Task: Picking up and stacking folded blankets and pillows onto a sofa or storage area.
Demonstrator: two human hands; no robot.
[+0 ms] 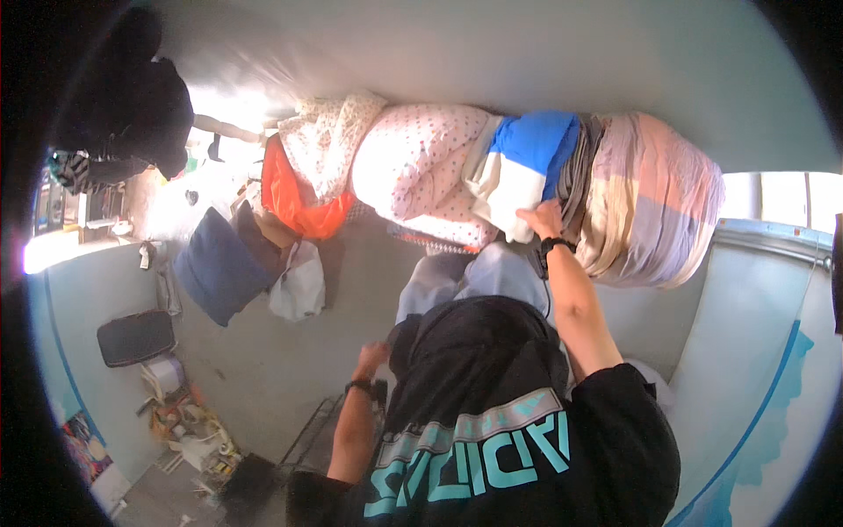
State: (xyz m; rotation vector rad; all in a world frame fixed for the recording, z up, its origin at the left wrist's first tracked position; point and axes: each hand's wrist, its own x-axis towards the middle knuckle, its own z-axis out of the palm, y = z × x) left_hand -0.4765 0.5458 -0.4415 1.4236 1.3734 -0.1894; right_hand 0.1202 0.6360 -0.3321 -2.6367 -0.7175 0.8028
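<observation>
My right hand [544,218], a dark band at its wrist, reaches forward to the front edge of a folded blue and white cloth [533,145]. Its fingers are closed at the white part of that cloth, and some fingertips are hard to make out. The cloth stands in a row of folded bedding, between a white spotted quilt [421,158] and a grey striped fold [580,176]. Right of these sits a large peach and lilac checked quilt [654,193]. Low at my left side hangs my left hand [373,355], fingers curled in, with nothing visible in them.
An orange-red bag [299,198] with patterned fabric [329,140] lies left of the bedding. Near it are a dark blue cushion [222,268] and a white plastic bag [299,285]. A black case [136,338] and assorted clutter [193,430] lie farther left. Another person [123,105] is at far left.
</observation>
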